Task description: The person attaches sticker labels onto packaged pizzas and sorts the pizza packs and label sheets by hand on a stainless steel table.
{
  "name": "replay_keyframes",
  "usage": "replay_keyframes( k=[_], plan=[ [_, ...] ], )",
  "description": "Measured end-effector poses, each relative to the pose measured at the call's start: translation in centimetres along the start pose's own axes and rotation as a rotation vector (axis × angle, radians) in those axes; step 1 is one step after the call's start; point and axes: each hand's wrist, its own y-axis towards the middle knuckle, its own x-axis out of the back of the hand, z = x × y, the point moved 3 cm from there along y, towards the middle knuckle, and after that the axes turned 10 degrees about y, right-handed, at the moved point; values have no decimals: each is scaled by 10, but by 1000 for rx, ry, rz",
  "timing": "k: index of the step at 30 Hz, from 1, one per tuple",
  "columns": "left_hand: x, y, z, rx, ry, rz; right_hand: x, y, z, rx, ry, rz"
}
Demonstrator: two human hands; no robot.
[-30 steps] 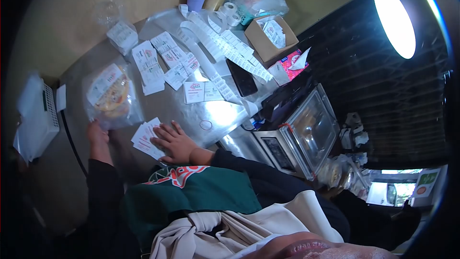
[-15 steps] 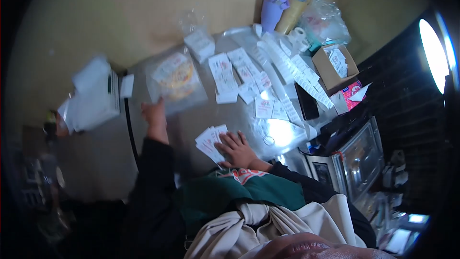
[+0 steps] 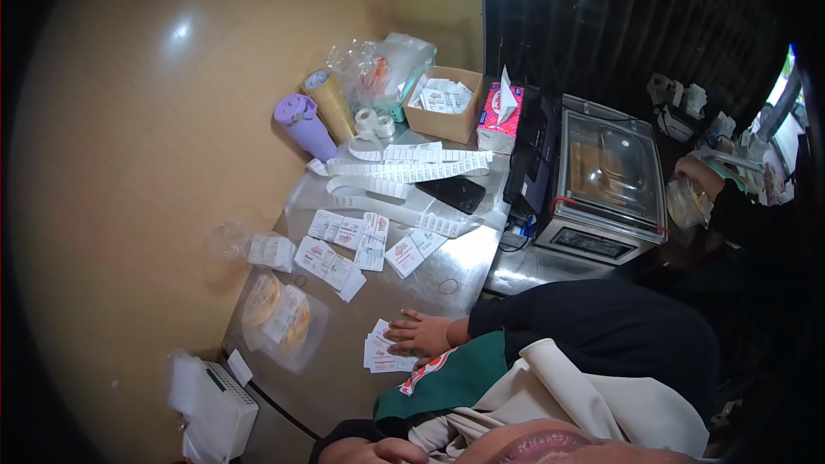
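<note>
My right hand lies flat with spread fingers on a small fan of white printed cards near the table's front edge. At the bottom edge, partly cut off, my left hand is closed near my body; what it holds, if anything, is hidden. Left of the cards, a clear bag holds round, flat, yellowish food under a printed label. Beyond my right hand lie banded stacks of printed cards and a looser pile.
Sticker strips, a phone, tape rolls, a purple tumbler, a card-filled box and tissues stand behind. A vacuum machine is right; beyond it another person's hand touches a wrapped item. A white basket stands left.
The view has swung right, bringing the machine and other person's hand into sight. My left hand has drawn back from beside the food bag to my body. My right hand stays on the cards.
</note>
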Motion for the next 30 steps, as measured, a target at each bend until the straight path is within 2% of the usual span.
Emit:
replay_keyframes(
  k=[2,5,30],
  plan=[
    [15,-11,5,-45,-206,224,0,-2,1,2,20,-7],
    [22,-15,8,-39,-295,344,2,-1,1,4,49,-11],
    [25,-21,-26,-50,-286,443,5,-5,4,11,85,-38]
  ],
)
